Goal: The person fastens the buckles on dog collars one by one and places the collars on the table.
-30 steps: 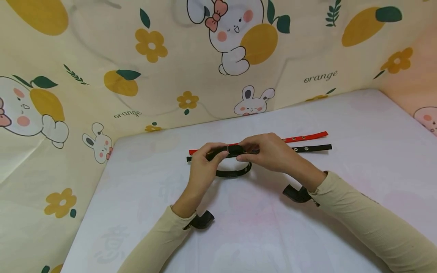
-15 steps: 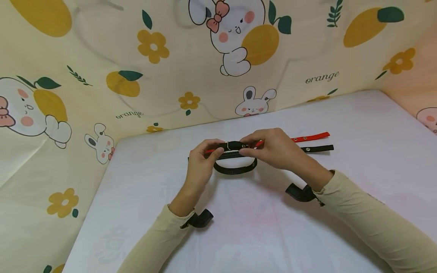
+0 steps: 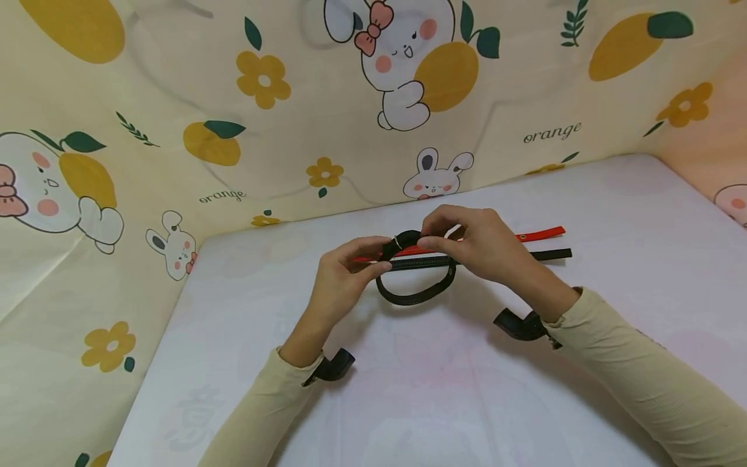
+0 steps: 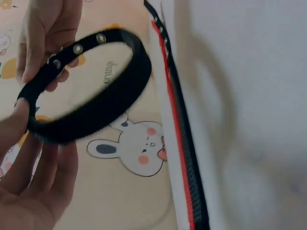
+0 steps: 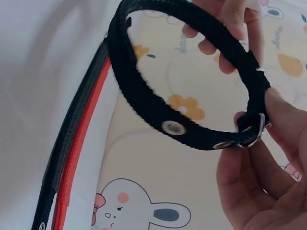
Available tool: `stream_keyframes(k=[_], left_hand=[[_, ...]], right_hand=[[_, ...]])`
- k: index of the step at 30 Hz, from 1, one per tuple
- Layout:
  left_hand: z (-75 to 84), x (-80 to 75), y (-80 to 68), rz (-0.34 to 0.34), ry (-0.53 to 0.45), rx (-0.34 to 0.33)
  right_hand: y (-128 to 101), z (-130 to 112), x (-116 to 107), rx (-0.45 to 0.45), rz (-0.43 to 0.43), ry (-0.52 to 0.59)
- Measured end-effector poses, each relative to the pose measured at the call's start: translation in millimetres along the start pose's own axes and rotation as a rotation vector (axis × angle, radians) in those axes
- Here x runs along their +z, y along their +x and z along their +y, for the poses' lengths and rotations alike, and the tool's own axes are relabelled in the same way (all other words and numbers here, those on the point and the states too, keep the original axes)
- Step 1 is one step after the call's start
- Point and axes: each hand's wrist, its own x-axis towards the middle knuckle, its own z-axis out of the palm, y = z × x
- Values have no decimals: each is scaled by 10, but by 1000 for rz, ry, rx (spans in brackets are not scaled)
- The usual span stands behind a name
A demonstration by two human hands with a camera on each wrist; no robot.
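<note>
Three straps are in view: one black collar [image 3: 415, 288] closed into a loop and held up above the table [image 3: 443, 402], and two straight straps lying flat on it, one red strap [image 3: 539, 233] and one black strap [image 3: 551, 255], side by side and parallel, running toward the right part of the table's far edge. The left hand [image 3: 341, 285] pinches the looped collar at its left top between thumb and fingertips, fingers curled around the webbing. The right hand [image 3: 484, 250] pinches the same loop at its top, thumb and forefinger closed on the strap just beside the metal buckle [image 5: 252, 134]. In the right wrist view the buckle sits between that hand's fingertips, and two metal eyelets show on the webbing next to it; in the left wrist view three eyelets show on the strap end under the other hand's fingers. The loop hangs between the two hands, over the middle of the table, in front of the two flat straps. Both forearms wear beige sleeves [image 3: 642, 383], and a printed cloth [image 3: 262, 130] with rabbits and oranges stands behind the far edge.
</note>
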Motion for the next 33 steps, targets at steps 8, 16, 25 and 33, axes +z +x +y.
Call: stream_keyframes(k=[8, 16, 25, 33], left_hand=[[28, -63, 19, 74, -113, -102], [24, -187, 74, 211, -388, -197], [34, -221, 79, 179, -478, -237], [50, -350, 91, -11, -396, -243]], right_hand=[[21, 20, -50, -28, -60, 24], [25, 75, -221, -114, -225, 7], [51, 97, -183, -171, -181, -16], [42, 86, -179, -150, -193, -10]])
